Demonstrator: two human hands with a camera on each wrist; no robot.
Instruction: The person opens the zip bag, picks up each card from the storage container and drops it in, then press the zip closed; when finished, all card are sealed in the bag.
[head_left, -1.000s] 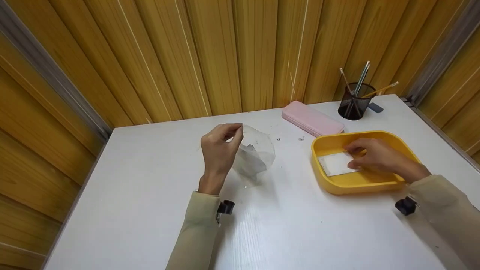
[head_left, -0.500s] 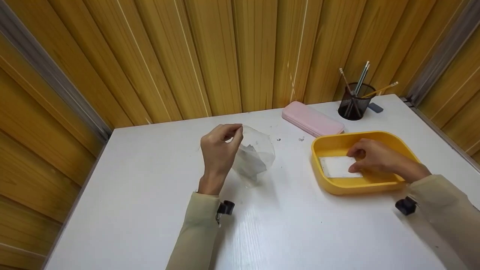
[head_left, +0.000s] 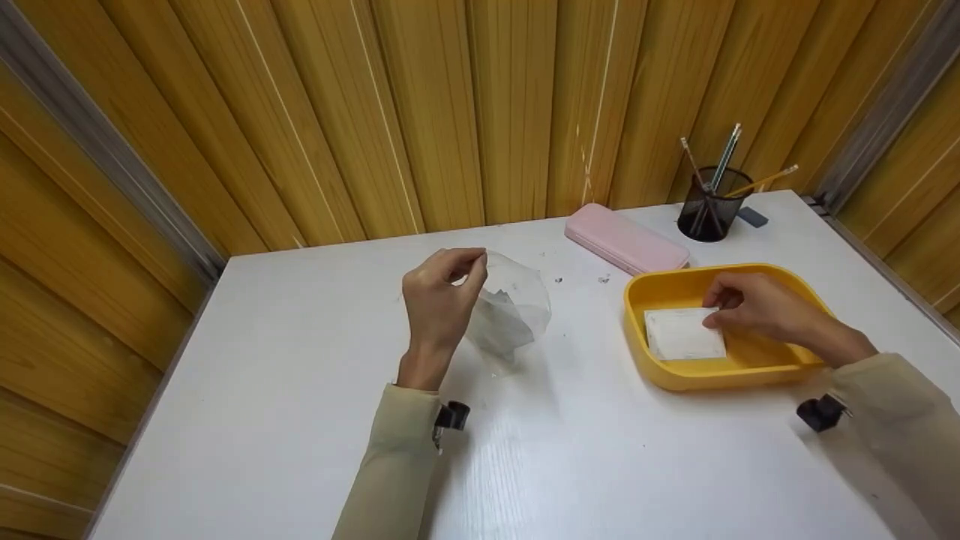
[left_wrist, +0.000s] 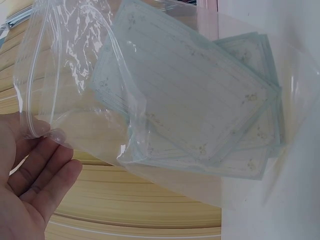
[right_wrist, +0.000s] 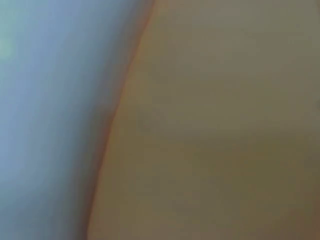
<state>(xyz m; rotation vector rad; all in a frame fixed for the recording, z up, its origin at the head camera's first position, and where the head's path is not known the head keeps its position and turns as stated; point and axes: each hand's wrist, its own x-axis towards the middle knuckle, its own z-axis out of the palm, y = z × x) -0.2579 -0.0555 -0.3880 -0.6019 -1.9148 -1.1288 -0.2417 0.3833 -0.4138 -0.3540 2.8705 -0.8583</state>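
My left hand (head_left: 439,304) pinches the rim of a clear zip bag (head_left: 517,274) between thumb and forefinger, holding it above the white table. In the left wrist view, several pale cards (left_wrist: 190,85) with ruled lines and small floral borders lie fanned inside the bag. On the right, a yellow tray (head_left: 697,381) contains a white card (head_left: 684,335). My right hand (head_left: 761,307) reaches into this tray and pinches the card by its upper right corner. Only a blurred yellowish surface and a bluish strip show in the right wrist view.
Behind the tray lies a pink pencil case (head_left: 626,238). A black mesh cup (head_left: 709,214) with several pencils stands at the back right, a dark eraser (head_left: 752,217) beside it. Yellow wood-look panels (head_left: 450,112) rise along the table's rear edge.
Over the last second my right hand has shifted slightly right. The card beneath its fingers has turned and moved a little within the tray. My left hand and the bag stay put.
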